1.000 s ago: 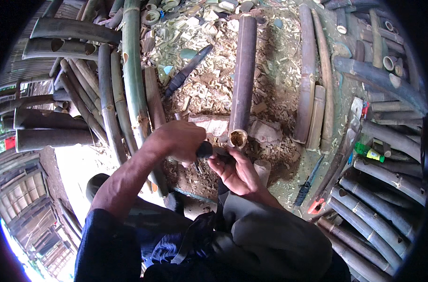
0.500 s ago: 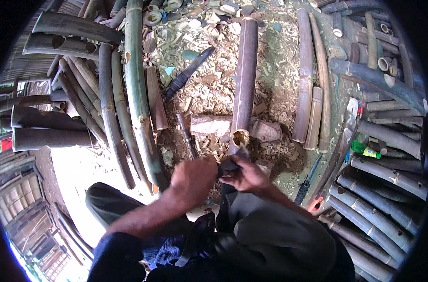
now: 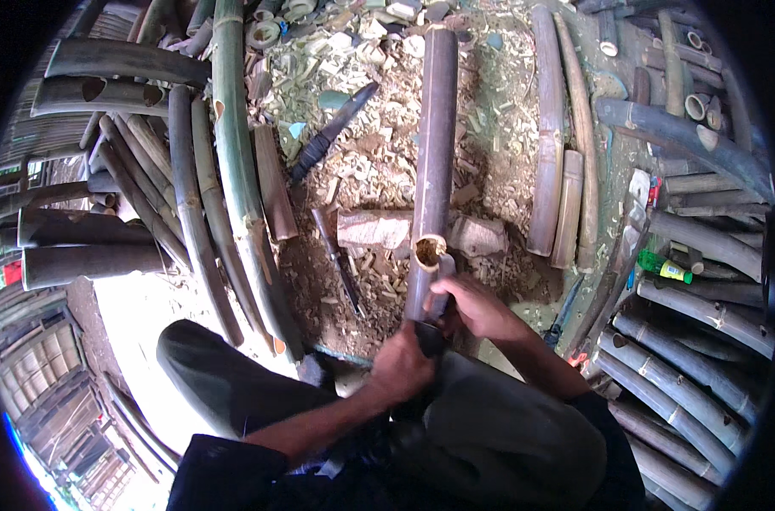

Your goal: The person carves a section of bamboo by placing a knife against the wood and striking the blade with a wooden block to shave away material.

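Observation:
A dark bamboo pole (image 3: 436, 136) lies lengthwise in front of me, its near part between my hands and legs. An open notch (image 3: 428, 250) with a pale cut rim shows in its upper side. My left hand (image 3: 402, 364) is closed round the dark handle (image 3: 430, 338) of a broad knife, low over my lap. The knife's grey blade (image 3: 446, 267) points away from me, beside the notch's right edge. My right hand (image 3: 481, 311) is closed at the blade's lower part, thumb side toward the pole; its fingertips are partly hidden.
A split log (image 3: 374, 229) lies crosswise under the pole. To its left are a dark-handled chisel-like tool (image 3: 338, 260) and a large sheathless knife (image 3: 334, 132) on wood chips. Bamboo poles (image 3: 238, 162) line the left; more are stacked right, near a green bottle (image 3: 665, 267).
My left hand has moved right and nearer to me. The blade has swung to point away from me, alongside the notch. My right hand has shifted slightly right.

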A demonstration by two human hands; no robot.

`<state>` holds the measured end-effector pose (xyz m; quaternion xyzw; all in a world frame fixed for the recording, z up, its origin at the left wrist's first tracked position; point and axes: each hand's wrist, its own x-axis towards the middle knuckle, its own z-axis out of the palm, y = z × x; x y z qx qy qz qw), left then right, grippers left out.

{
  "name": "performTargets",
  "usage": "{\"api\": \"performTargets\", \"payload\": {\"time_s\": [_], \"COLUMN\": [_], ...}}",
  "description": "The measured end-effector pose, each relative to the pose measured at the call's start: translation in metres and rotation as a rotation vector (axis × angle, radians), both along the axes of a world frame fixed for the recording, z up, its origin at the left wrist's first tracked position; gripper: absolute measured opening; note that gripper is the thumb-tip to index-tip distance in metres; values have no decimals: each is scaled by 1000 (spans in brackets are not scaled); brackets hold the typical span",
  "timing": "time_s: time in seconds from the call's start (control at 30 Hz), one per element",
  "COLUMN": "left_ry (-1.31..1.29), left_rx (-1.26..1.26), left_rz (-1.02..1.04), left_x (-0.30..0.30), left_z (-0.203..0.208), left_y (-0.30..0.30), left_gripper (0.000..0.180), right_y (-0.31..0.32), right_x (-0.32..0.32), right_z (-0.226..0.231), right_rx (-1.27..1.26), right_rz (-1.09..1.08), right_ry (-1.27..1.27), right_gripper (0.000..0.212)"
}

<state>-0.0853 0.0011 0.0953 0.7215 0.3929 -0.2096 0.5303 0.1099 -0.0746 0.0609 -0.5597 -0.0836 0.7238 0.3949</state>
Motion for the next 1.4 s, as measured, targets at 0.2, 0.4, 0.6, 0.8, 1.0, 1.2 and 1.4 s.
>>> {"api": "performTargets", "payload": {"time_s": [0.2, 0.4, 0.6, 0.8, 1.0, 1.2, 1.4], "left_ry": [157, 196, 174, 38, -150, 112, 26], "left_rx": [406, -236, -173, -145, -269, 76, 650], "left_rz": [-814, -790, -3, 223, 385, 270, -218], "left_x": [40, 48, 18, 26, -55, -55, 0], "left_z": [87, 47, 16, -1, -37, -4, 53], "left_y": [112, 171, 16, -40, -3, 77, 137], "left_gripper": [31, 52, 60, 74, 63, 49, 45], "right_y": [1, 29, 12, 3, 22, 47, 45], "right_x": [-64, -58, -2, -5, -37, -58, -59], "right_z": [-21, 9, -12, -15, -5, -21, 3], "right_rx": [134, 12, -109, -179, -149, -101, 207], "right_rz": [-651, -756, -24, 58, -147, -382, -751], "right_ry": [954, 747, 76, -253, -6, 287, 692], "right_gripper": [34, 24, 33, 31, 25, 23, 31]}}
